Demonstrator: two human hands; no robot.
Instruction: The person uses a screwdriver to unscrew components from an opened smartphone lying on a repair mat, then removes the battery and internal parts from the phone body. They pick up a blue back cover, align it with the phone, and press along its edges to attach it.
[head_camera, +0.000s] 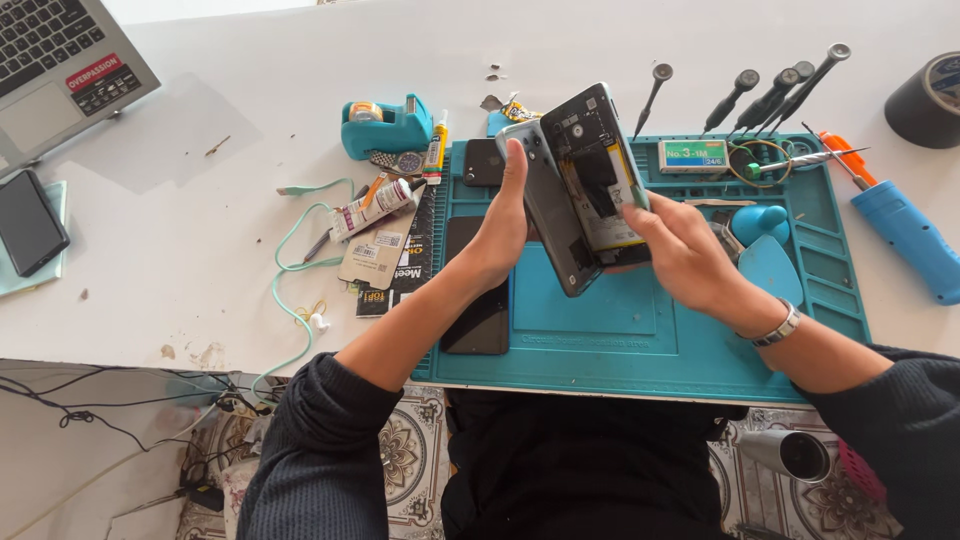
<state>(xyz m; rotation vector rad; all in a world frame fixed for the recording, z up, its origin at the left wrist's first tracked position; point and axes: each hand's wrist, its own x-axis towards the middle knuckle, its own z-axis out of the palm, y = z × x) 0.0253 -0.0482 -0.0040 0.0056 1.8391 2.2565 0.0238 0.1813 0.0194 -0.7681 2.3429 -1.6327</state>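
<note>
Opened smartphone (600, 185) held above teal repair mat (640, 330), bench centre. Left hand (505, 225) fingers clasp grey back cover (545, 200) at 9 o'clock edge; right hand (685, 250) fingers pinch body's 5 o'clock corner. Light, stiff, thin; exposed internals likely fragile; grip edges only.

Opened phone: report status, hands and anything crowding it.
Left hand grips back cover. Right hand holds opened phone above teal mat. Black phone lies below.
</note>
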